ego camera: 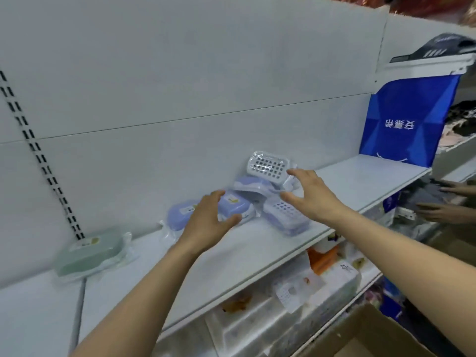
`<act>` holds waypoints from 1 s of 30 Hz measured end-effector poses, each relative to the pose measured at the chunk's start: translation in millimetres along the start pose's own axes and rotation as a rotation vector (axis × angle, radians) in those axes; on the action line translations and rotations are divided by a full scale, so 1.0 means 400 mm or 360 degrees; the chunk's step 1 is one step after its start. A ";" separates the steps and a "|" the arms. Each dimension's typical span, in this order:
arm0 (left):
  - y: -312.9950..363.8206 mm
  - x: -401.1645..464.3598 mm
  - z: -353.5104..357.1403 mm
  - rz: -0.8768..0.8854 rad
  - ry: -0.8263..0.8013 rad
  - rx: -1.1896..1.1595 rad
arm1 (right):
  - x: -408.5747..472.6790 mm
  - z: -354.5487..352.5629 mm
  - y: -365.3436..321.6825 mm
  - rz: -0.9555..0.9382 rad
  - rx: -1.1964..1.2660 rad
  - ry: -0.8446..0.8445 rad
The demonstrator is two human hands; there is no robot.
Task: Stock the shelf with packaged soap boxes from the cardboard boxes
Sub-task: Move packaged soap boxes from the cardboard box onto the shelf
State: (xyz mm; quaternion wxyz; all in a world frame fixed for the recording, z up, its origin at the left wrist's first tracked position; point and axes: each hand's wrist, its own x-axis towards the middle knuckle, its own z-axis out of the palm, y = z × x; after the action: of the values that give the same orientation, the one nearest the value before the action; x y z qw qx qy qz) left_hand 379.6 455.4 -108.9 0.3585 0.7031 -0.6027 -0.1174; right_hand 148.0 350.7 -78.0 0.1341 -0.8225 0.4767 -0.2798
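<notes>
We face a white back wall (180,73) with a white shelf (231,253) running across it, and a blue bag (407,119) standing at the shelf's far right end. The corner of a cardboard box (373,336) shows at the lower right. Both our bare forearms reach up and forward over the shelf. On it lies a loose heap of purple and white soap boxes (270,191) in clear wrap, with a green soap box (90,253) well apart to the left. Our left hand (208,222) hovers with fingers spread and lightly bent beside a purple soap box (180,215), holding nothing. Our right hand (314,194) is likewise spread wide, fingers near the white slotted box (268,166) atop the heap, gripping nothing.
</notes>
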 end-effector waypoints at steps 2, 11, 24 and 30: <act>-0.006 0.117 0.022 -0.0091 -0.0010 -0.0194 | 0.115 0.015 0.021 0.0097 0.0084 0.0060; 0.011 0.457 0.173 -0.0877 -0.0034 -0.0946 | 0.415 0.123 0.108 0.0458 0.0350 -0.0052; 0.030 0.505 0.247 -0.1001 -0.0033 -0.0879 | 0.355 0.108 0.157 0.0555 0.0849 0.0511; 0.085 0.318 0.141 -0.0874 0.0231 -0.1303 | 0.203 0.019 0.098 0.0549 0.1129 0.0604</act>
State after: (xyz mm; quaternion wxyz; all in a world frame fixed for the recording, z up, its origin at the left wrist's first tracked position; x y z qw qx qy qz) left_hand 351.2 315.9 -93.5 0.6019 0.6439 -0.2732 -0.3853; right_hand 156.4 260.4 -76.4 0.3631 -0.5678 0.4977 -0.5459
